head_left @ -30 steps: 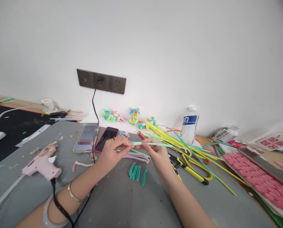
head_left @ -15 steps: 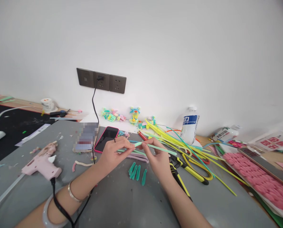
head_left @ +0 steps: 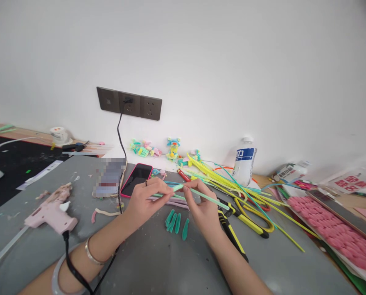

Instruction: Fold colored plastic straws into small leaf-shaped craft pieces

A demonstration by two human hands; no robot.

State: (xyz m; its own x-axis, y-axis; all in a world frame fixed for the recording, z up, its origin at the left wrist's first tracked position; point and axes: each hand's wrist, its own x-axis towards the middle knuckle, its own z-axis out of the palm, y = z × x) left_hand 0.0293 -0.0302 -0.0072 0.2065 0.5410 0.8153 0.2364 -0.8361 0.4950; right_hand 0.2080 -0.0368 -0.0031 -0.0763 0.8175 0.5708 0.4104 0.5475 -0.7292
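Between my two hands is a mint-green pipe cleaner (head_left: 208, 198). My left hand (head_left: 149, 196) pinches its near-left end between thumb and fingers. My right hand (head_left: 201, 203) grips it just beside, and the long tail sticks out to the lower right. Below the hands lie several short teal folded pipe cleaner pieces (head_left: 177, 222) on the grey mat (head_left: 158, 262). Lilac pipe cleaners (head_left: 170, 202) rest behind my fingers, partly hidden. Yellow-and-black pliers (head_left: 247, 221) lie just right of my right hand.
A pink glue gun (head_left: 52, 215) with a black cord lies at the left. Phones, including a pink-edged phone (head_left: 137, 179), lie behind my left hand. Yellow pipe cleaners (head_left: 213, 174) spread toward a bottle (head_left: 245, 162). Small pipe cleaner figures (head_left: 173, 149) stand by the wall.
The mint pipe cleaner's free tail has swung down to the right, from nearly level to sloping. Both hands stay close together, and the camera view has shifted slightly.
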